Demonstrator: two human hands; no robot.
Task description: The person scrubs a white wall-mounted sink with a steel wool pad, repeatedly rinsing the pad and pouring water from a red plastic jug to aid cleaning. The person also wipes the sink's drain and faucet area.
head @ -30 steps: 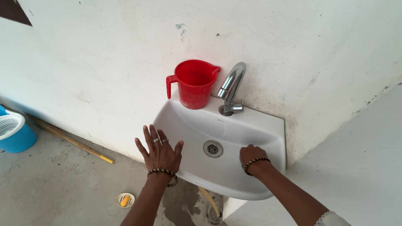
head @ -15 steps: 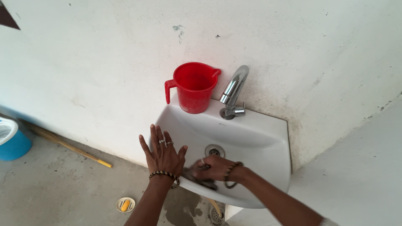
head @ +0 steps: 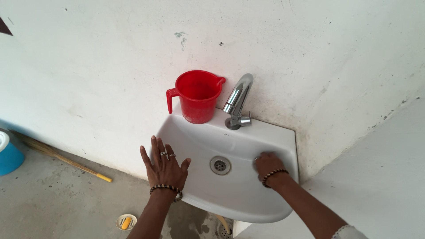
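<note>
From the head view, a white wash basin (head: pixel 230 197) is fixed to a white wall (head: pixel 110 57) and fills the lower centre of the frame. The left hand (head: pixel 164 167) lies flat on the basin's left rim, fingers spread wide and apart, gripping nothing; it wears rings and a beaded bracelet at the wrist. The right hand (head: pixel 267 164) is inside the bowl at the right, fingers curled down against the basin's inner wall. Something may be pressed under it, but the fingers hide it (I cannot tell whether it holds anything). This wrist carries a beaded bracelet too. Between the two hands, in the bottom of the bowl, sits the metal drain (head: pixel 220 165).

On the basin's back ledge, upper centre of the frame, stands a red plastic jug (head: pixel 196 96), upright, handle to the left. Just beside it on the right rises a chrome tap (head: pixel 237 102), spout arching forward.

On the concrete floor (head: pixel 53 199) at lower left lie a stick with a yellow tip (head: pixel 71 161), a blue bucket (head: pixel 9 155) at the frame's left edge, and a small round dish with a yellow piece (head: pixel 126 221) near the bottom.
</note>
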